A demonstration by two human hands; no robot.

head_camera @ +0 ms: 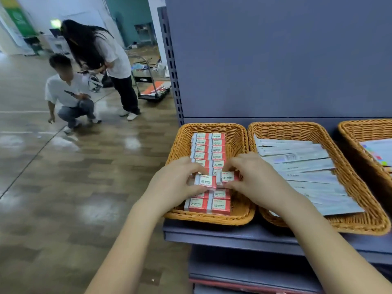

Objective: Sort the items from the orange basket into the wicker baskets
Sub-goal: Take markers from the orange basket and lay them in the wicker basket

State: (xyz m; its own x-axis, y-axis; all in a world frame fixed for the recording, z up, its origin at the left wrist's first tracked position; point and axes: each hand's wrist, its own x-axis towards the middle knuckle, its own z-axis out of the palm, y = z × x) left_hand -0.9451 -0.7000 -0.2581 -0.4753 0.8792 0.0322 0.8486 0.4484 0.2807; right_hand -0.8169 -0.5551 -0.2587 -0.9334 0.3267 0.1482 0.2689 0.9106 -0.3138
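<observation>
A wicker basket (182,143) on the blue-grey shelf holds two columns of red-and-white 2B boxes (209,148). My left hand (172,180) pinches one such box (205,182) just above the rows, near the basket's front. My right hand (252,179) pinches another box (228,177) beside it. The two held boxes almost touch. The orange basket is out of view.
A second wicker basket (358,200) to the right holds several long grey-white packets (301,166). A third basket (364,132) with colourful paper sits at the far right. The shelf back panel (275,60) rises behind. Two people stand and crouch on the floor at left, near a trolley (152,92).
</observation>
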